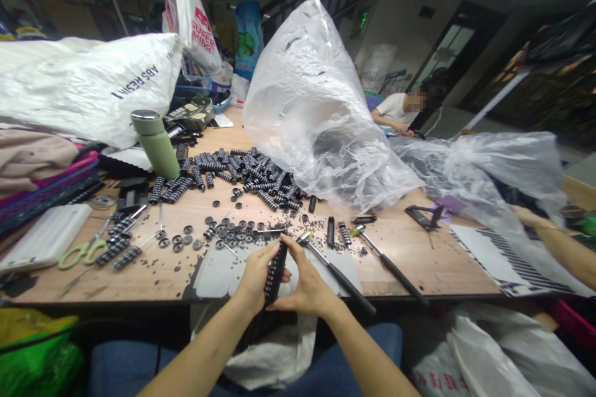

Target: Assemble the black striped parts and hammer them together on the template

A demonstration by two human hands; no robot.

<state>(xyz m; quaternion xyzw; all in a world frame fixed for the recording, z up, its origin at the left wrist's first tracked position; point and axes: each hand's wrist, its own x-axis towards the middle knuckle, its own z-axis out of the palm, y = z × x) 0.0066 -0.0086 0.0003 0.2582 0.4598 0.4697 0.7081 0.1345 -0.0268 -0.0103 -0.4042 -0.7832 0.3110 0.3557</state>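
Observation:
Between both hands, above the table's front edge, is a black studded roller [275, 276], tilted with its upper end away from me. My left hand [255, 270] is closed round its left side, thumb near the top. My right hand [307, 280] grips it from the right, fingers touching both its upper and lower ends. A grey mat [212, 276] lies just beyond the hands. Two black-handled hammers, a near one [342, 279] and a farther one [391, 270], rest to the right. Small black discs [187, 231] and tiny black bits are scattered at the left.
A pile of similar rollers [246, 170] covers the table's middle back. A big translucent plastic bag [307, 93] stands behind it. At the left are a green flask [156, 146], scissors [86, 253] and a white box [44, 239]. Another person's arm [565, 254] reaches in at right.

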